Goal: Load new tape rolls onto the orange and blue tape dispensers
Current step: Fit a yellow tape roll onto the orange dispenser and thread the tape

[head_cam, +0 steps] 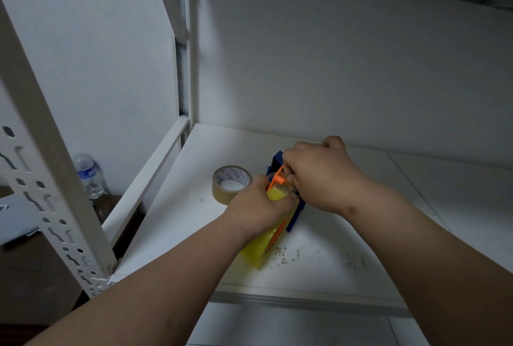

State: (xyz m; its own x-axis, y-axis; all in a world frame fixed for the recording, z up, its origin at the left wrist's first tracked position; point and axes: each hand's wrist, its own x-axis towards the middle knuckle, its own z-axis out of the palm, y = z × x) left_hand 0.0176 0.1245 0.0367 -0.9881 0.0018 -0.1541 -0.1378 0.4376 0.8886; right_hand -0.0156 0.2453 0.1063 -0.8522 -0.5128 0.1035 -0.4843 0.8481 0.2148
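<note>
left hand [256,201] grip: curled round glossy yellow tape roll [262,245] | right hand [319,176] grip: pinching orange dispenser [277,179]

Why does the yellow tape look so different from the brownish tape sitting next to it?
The yellow tape roll is bright yellow; the brownish tape roll is dull tan. The yellow one stands on edge with the orange dispenser on it, gripped by the left hand and right hand; the brownish one lies flat on the shelf, untouched. Both are see-through rings of packing tape.
</note>
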